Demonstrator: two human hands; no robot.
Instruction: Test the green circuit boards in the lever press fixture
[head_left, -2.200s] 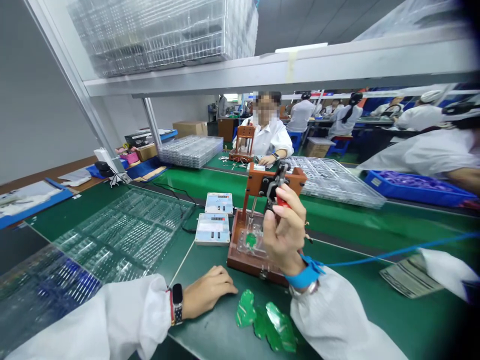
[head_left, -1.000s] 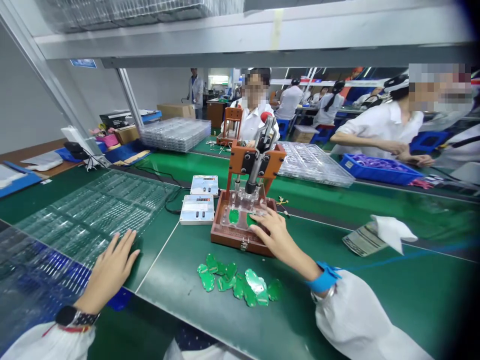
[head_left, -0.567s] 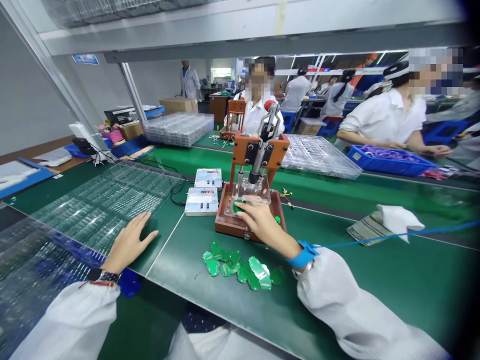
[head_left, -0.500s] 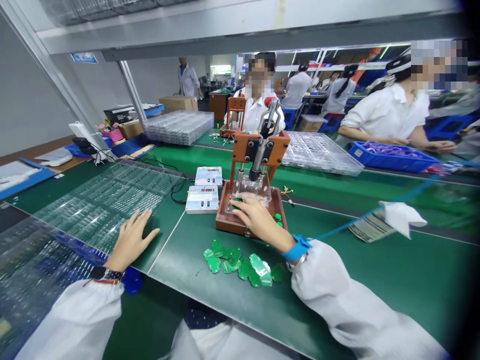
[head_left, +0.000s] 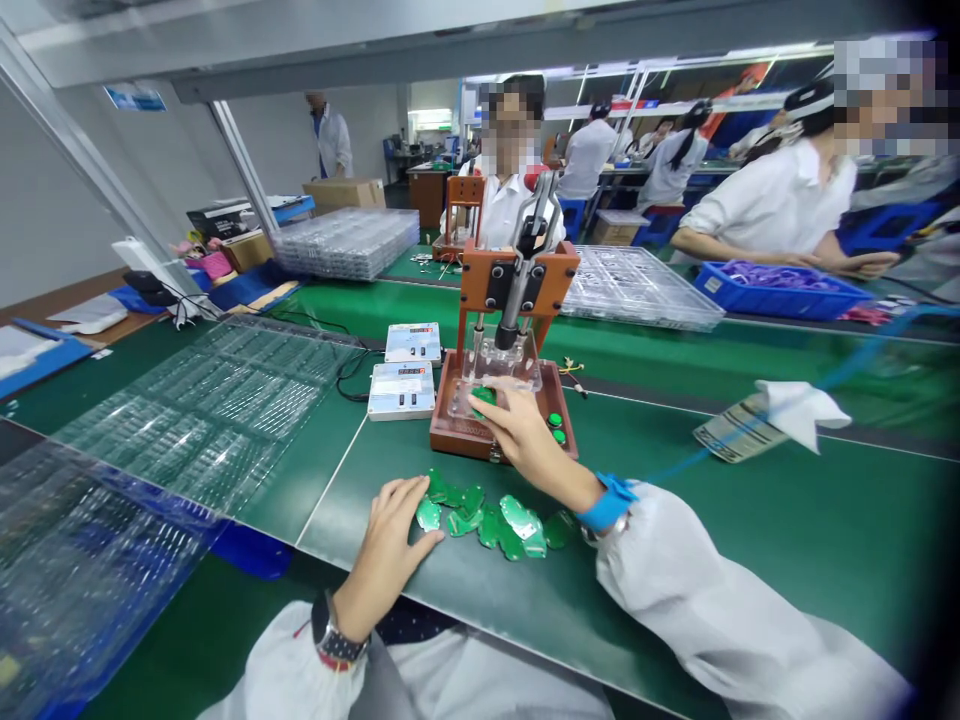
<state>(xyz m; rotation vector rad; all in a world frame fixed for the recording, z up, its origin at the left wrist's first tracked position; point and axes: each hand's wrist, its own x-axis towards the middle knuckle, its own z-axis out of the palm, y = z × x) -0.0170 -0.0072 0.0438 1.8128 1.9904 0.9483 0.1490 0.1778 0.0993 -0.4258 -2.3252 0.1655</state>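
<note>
My right hand [head_left: 525,425] is at the base of an orange and brown toggle press [head_left: 502,330], fingers closed on a green circuit board [head_left: 482,402] over the clear fixture. Part of that board is hidden by my fingers. Beside the left end of a loose pile of green circuit boards [head_left: 491,525], my left hand [head_left: 390,535] has its thumb apart from the other fingers. Its fingertips reach the nearest boards, and nothing shows in its grasp. Two green buttons [head_left: 555,428] sit on the right of the press base.
Two small display boxes [head_left: 402,390] stand left of the press, with cables behind. Clear trays [head_left: 217,400] lie at the left. A blue bin [head_left: 780,290] of purple parts, stacked trays [head_left: 349,242] and a white-wrapped packet [head_left: 765,420] are farther off. A co-worker [head_left: 517,150] sits opposite.
My left hand has moved right, from above the clear tray to the pile of green boards. My right hand stays at the press, and the board under its fingers shows more.
</note>
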